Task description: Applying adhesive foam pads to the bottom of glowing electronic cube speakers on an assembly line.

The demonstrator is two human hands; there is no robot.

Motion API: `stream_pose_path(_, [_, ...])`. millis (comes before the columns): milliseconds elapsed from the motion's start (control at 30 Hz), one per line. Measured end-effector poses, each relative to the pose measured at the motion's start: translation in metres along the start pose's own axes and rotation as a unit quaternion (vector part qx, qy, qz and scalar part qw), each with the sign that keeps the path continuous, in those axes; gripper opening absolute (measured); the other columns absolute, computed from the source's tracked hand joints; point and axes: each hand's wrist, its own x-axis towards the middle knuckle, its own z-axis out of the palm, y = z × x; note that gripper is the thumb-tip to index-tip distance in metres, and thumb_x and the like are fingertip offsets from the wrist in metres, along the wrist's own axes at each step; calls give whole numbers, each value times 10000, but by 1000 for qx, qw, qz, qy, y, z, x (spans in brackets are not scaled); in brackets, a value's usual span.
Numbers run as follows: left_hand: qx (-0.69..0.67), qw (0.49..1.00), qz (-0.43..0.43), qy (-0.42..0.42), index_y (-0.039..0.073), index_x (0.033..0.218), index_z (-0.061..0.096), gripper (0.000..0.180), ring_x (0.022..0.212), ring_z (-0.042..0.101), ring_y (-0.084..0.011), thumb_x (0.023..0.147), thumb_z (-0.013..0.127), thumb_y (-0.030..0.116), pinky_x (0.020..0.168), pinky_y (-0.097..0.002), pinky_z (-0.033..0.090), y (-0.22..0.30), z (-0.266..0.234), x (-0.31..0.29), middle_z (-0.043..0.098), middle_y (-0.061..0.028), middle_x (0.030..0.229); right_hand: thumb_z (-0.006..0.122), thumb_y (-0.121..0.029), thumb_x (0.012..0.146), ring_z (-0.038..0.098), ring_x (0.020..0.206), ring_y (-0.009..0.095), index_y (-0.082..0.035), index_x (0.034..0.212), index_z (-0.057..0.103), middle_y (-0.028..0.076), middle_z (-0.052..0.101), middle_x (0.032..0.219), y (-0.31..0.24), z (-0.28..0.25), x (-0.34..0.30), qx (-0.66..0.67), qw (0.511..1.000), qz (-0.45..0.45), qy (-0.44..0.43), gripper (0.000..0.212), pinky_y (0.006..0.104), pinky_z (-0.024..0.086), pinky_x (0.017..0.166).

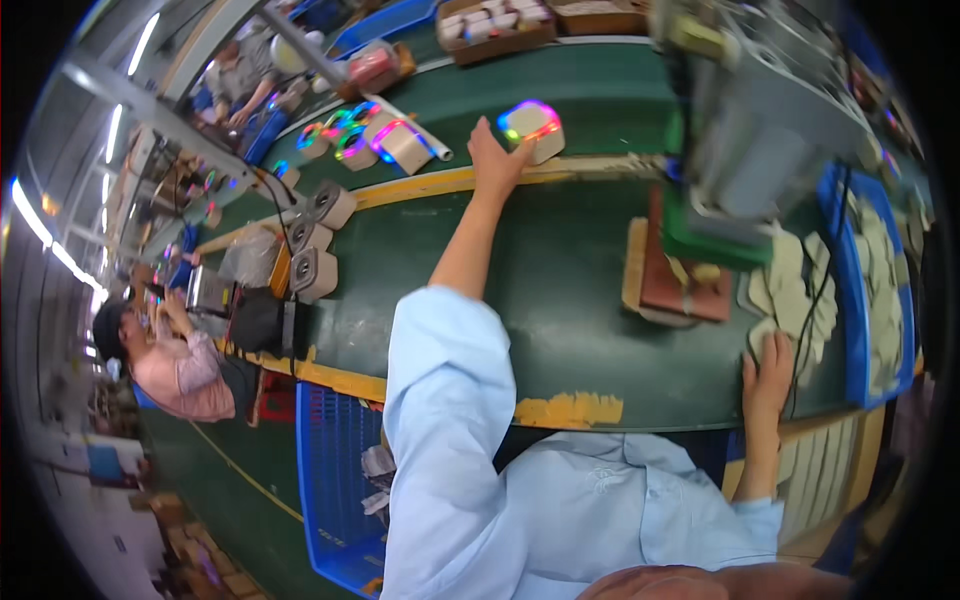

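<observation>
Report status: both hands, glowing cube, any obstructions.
Left hand open beside lit-ring cube speaker. Right hand touching pale flat piece. Grey machine right of speaker, apparently not blocking.

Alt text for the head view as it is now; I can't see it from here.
A person's left hand reaches across a green bench to a pale, boxy device with a glowing multicoloured ring. The right hand is at pale flat pieces near a grey machine.

Head-worn fisheye | faces down | workbench [570, 310] near | rim perhaps blurred
</observation>
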Motion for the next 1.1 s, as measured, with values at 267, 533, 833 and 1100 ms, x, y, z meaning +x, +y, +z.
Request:
stream_pose_path(267, [337,920,-197,3,-64,1406,432,978,1330,436,-433,710,806,513,1100,-482,388,-103,-90,90,485,-246,1421,724,-89,865,486,1265,444,9,1325,546,252,507,1392,-27,-1,16,80,995,0,-51,503,480,410,1058])
stream_pose_path(533, [460,864,-13,-205,-26,1215,621,986,1178,601,-353,496,868,602,1009,-431,474,-119,-106,114,633,-221,1248,705,-52,840,515,1267,392,-10,1317,586,203,554,1368,-36,-13,17,128,991,16,-20,493,442,400,1079])
stream_pose_path(833, [95,990,44,-93,-8,1233,613,658,962,678,-247,730,853,343,856,-388,539,-94,-159,35,696,-136,1080,766,-66,756,569,1237,367,7,1269,623,219,563,1387,-94,-36,25,245,966,-42,66,537,416,448,1040])
stream_pose_path(1100, [-249,943,-144,-170,35,1322,542,704,1086,597,-209,700,836,186,969,-362,485,101,-167,-207,619,-80,1201,785,-58,728,596,1201,325,17,1235,637,203,591,1360,-110,-52,7,306,946,-35,104,533,384,479,1001])
